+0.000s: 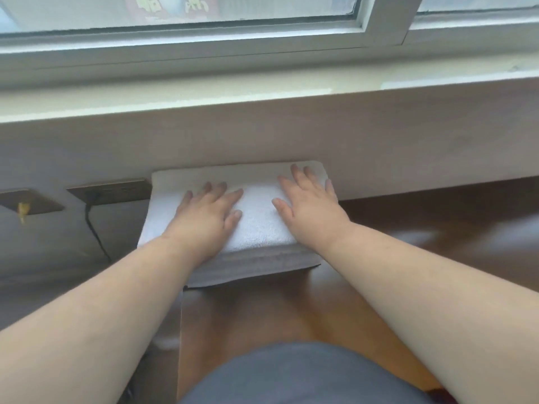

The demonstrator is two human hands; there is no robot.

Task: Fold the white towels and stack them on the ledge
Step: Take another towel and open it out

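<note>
Towel: white towel (256,211), folded into a thick rectangle, lying flat on a small grey ledge (256,265); its far edge meets the wall panel (291,135) below the window sill.
Left hand: left hand (208,217) laid palm down on the towel's left half, fingers straight and slightly spread, gripping nothing.
Right hand: right hand (312,208) laid palm down on the towel's right half, fingers straight and spread, fingertips near the far right corner, gripping nothing.
Ledge: grey front edge shows below the towel, between the two wrists; the towel covers most of its top.
Window sill: pale sill (262,91) runs across above the wall panel, with a white window frame (385,21) behind it.
Wall plates: two brown plates, one (110,191) just left of the towel with a black cable (96,231) hanging from it, another (29,201) further left bearing a small yellow item, too blurred to identify.
Floor: brown wooden floor (437,223) to the right of and beneath the ledge.
Foreground: both bare forearms cross the lower view; grey clothing (306,374) fills the bottom centre.
</note>
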